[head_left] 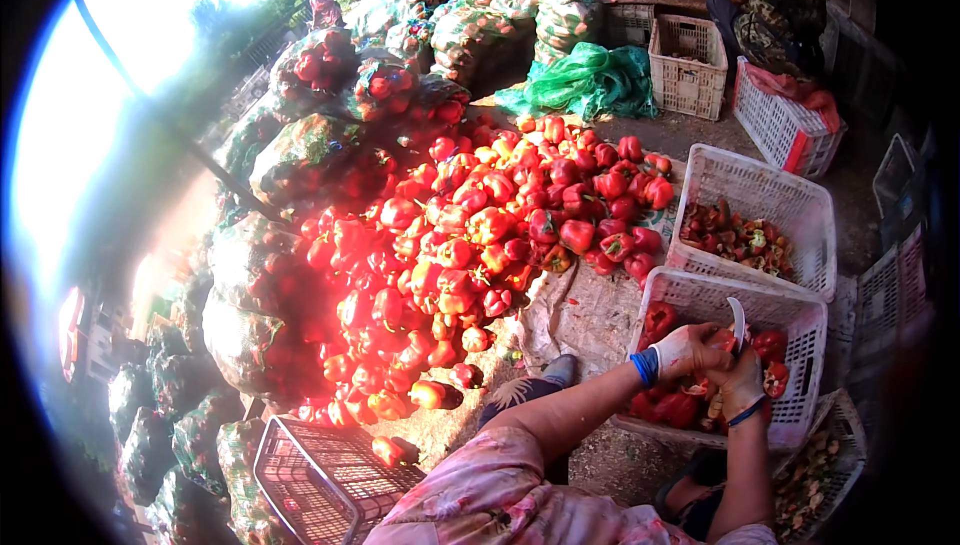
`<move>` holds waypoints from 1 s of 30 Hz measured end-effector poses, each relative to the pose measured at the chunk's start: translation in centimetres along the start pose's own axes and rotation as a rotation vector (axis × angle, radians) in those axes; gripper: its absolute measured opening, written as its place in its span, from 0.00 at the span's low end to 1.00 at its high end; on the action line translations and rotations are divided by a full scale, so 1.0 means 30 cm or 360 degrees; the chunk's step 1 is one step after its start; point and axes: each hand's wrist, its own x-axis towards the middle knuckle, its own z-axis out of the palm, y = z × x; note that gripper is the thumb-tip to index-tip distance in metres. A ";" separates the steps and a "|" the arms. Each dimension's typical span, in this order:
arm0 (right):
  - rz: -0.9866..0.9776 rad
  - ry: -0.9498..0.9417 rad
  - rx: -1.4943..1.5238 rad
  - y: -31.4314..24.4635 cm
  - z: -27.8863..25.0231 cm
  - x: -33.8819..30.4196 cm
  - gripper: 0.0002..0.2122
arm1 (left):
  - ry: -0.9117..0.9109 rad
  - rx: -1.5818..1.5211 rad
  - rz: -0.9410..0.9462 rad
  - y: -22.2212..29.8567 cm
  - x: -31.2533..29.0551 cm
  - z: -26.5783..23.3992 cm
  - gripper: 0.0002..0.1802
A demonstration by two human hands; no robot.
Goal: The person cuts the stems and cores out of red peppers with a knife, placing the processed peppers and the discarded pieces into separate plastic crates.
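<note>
My right hand (738, 382) is closed round a knife, whose curved pale blade (738, 319) points up past my fingers. Against it, my left hand (688, 350) is curled round a red bell pepper (723, 339), mostly covered by the fingers. The left hand looks whitish over its back, with a blue band at the wrist; a dark blue band circles the right wrist. Both hands are over a white plastic crate (800, 345) with red bell peppers (680, 409) inside. Just beyond stands another white crate (755, 180) holding pepper cores and scraps (745, 242).
A large heap of red bell peppers (460, 245) spreads left of the crates. Filled mesh sacks (310, 155) are stacked behind it. A reddish crate (320, 485) stands lower left, a scrap crate (845, 435) lower right. Green netting (590, 82) and a crate (690, 65) lie farther back, near another person (780, 5).
</note>
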 end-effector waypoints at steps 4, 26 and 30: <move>0.0059 -0.0154 0.0276 -0.056 -0.012 -0.016 0.17 | 0.0058 -0.0164 -0.0045 0.100 -0.056 -0.013 0.30; 0.0065 -0.0420 0.1925 -0.002 -0.026 -0.009 0.15 | 0.0045 -0.0787 0.0066 0.026 0.053 0.032 0.21; 0.0308 0.0097 0.1554 -0.074 -0.021 -0.032 0.12 | 0.0329 -0.0509 -0.0346 -0.095 0.089 -0.020 0.25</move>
